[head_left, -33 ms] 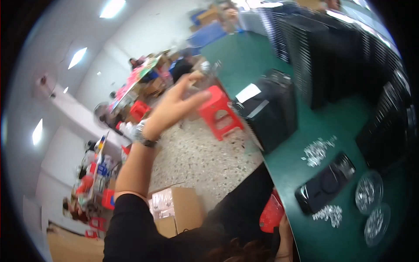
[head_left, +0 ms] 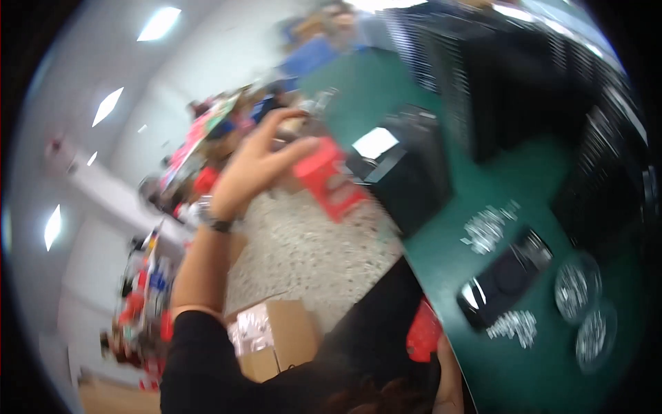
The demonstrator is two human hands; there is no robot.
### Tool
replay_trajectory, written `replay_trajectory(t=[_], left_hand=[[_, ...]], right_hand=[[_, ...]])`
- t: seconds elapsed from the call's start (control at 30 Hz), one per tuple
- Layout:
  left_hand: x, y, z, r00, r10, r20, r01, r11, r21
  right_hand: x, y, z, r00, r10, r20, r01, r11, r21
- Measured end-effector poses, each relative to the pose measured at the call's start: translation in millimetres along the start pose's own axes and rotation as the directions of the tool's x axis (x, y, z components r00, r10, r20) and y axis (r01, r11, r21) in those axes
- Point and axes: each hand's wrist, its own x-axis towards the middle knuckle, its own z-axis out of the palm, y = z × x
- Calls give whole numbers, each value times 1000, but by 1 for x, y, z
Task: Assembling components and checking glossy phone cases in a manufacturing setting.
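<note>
The left hand [head_left: 258, 165] is hanging raised in the air with fingers half curled; I cannot tell if it is holding anything, because the view is blurring. The right hand is not showing. The black tray [head_left: 507, 279] is lying on the green table [head_left: 441, 248], near its edge, so a careless arm could be knocking it off.

1. A big workshop or assembly hall, with long panel lights [head_left: 157, 23] set in a white ceiling.
2. A green worktable [head_left: 524, 366] bears a black tray [head_left: 503, 279], small heaps of shiny parts [head_left: 486, 228] and round clear dishes [head_left: 576, 290].
3. Tall stacks of black trays [head_left: 496, 83] stand at its back.
4. A speckled floor [head_left: 310, 255], a red stool [head_left: 329, 178], a cardboard box [head_left: 276, 338] and blurred, cluttered benches [head_left: 207, 145] lie beyond.
</note>
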Motion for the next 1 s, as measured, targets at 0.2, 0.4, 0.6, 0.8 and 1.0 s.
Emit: replay_trajectory(t=[0.2,0.4,0.6,0.8,1.0], left_hand=[[56,61,59,985,61,160,-107,948,300],[64,69,78,953,-47,299,-104,877,470],[42,63,66,955,-14,297,-147,847,512],[8,119,93,897,419,137,-433,776,460],[-33,176,200,792,375,482,-548,784,290]], right_hand=[[-65,53,-13,966,227,-126,-234,972,-36],[-87,85,-17,948,295,-123,-304,951,-63],[-100,113,-27,935,337,-107,-348,932,-101],[-181,110,-38,836,527,-151,-547,823,-156],[-220,108,-50,786,601,-145,-618,755,-220]])
